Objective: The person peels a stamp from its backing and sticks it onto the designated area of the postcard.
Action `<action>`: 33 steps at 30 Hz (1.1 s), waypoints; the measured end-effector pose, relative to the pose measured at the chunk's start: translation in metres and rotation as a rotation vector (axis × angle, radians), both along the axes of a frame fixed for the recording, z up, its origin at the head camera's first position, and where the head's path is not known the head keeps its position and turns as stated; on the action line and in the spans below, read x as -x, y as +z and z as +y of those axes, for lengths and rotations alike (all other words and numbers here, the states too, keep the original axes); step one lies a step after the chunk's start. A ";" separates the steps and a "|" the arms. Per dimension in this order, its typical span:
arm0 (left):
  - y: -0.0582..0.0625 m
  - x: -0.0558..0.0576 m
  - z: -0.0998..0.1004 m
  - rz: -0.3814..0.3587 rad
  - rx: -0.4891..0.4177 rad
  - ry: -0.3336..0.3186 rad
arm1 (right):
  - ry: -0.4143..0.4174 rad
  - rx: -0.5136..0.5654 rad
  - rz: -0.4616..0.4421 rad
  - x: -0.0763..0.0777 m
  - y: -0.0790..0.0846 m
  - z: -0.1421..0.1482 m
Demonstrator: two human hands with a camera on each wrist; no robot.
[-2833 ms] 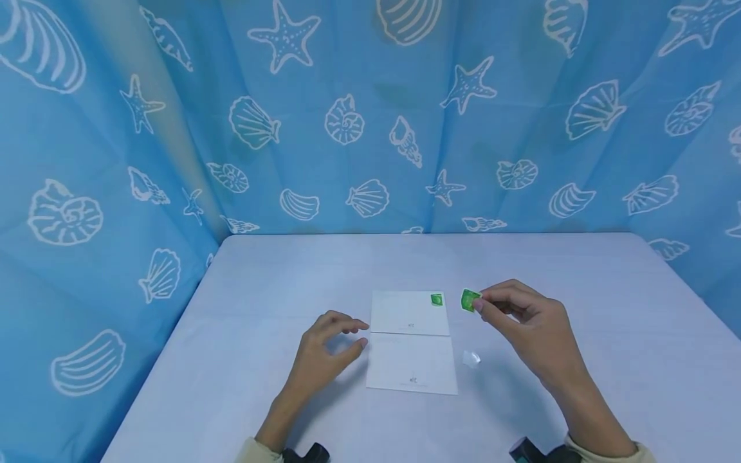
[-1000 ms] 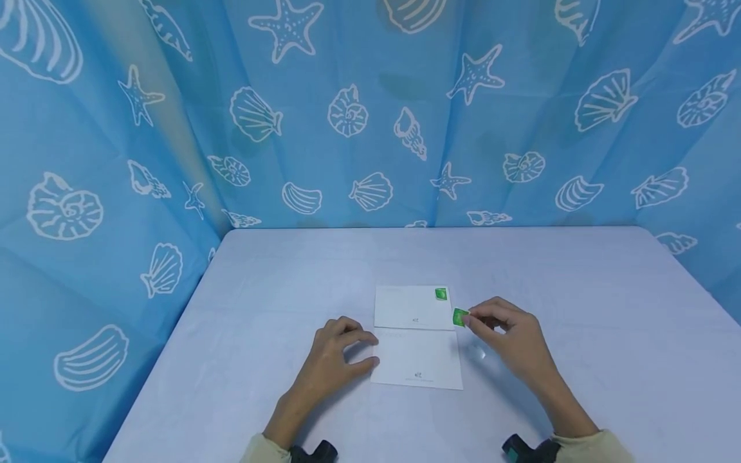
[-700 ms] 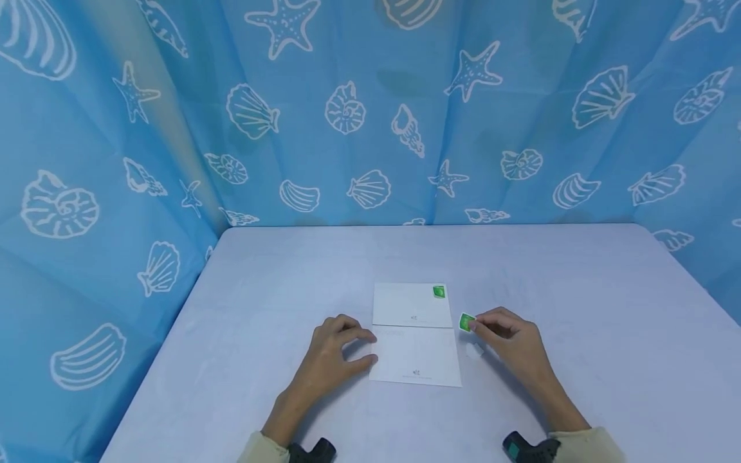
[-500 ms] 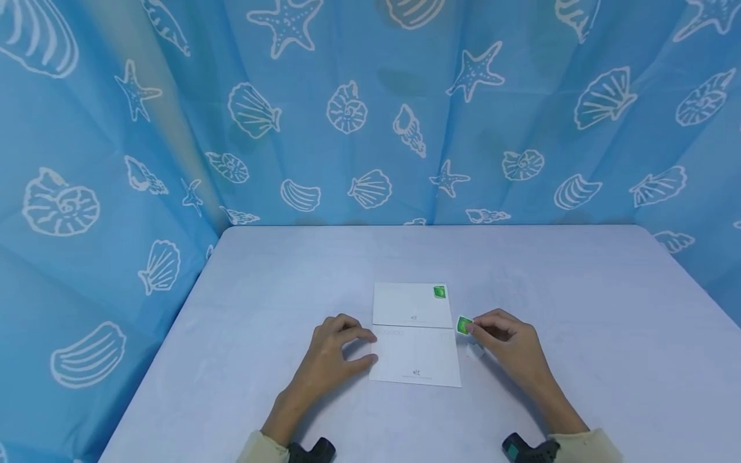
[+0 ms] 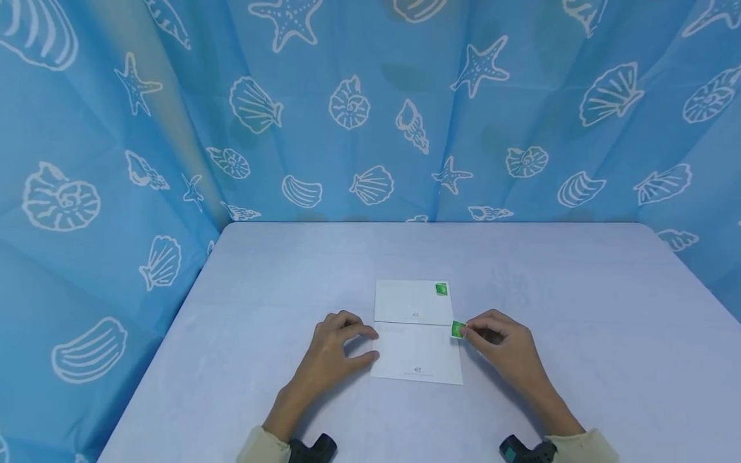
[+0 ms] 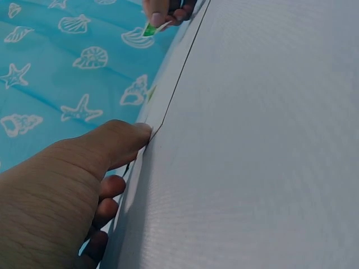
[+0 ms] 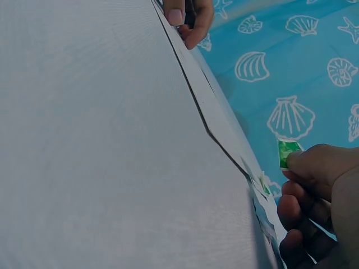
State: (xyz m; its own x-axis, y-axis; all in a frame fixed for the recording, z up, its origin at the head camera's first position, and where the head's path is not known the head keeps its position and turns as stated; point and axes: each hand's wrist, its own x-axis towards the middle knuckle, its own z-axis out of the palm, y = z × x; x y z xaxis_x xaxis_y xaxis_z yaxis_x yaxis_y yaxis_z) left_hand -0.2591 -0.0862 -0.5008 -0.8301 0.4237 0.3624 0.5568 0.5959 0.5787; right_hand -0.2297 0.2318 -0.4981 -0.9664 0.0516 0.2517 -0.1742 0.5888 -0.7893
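Two white envelopes lie one above the other on the table: the upper envelope [image 5: 408,299] carries a green stamp [image 5: 442,289] in its top right corner, and the lower envelope [image 5: 413,354] has a small printed mark near its bottom edge. My right hand [image 5: 506,347] pinches another green stamp [image 5: 458,329] between thumb and index finger, at the lower envelope's top right corner. Whether that stamp touches the paper, I cannot tell. My left hand [image 5: 332,347] has its thumb and index finger spread, their tips at the lower envelope's left edge.
A white cloth covers the table [image 5: 278,270]. Behind it and along the sides hangs a blue curtain [image 5: 324,161] with white shells and starfish. A crumpled clear scrap [image 7: 263,216] lies beside the envelopes, mostly hidden by my right hand in the head view.
My right hand has brought the pinched stamp down and left, from beside the upper envelope to the lower envelope's top right corner. My left fingertips have come to the lower envelope's left edge.
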 end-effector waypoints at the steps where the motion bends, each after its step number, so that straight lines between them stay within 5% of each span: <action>1: 0.000 0.000 0.000 -0.002 0.000 -0.001 | 0.001 -0.009 0.004 0.000 0.000 0.000; 12: -0.004 -0.001 -0.002 0.014 0.008 -0.016 | 0.037 -0.062 0.041 0.000 -0.013 -0.008; 33: -0.001 0.000 -0.001 0.022 0.017 -0.005 | 0.072 -0.205 0.150 0.002 -0.007 -0.013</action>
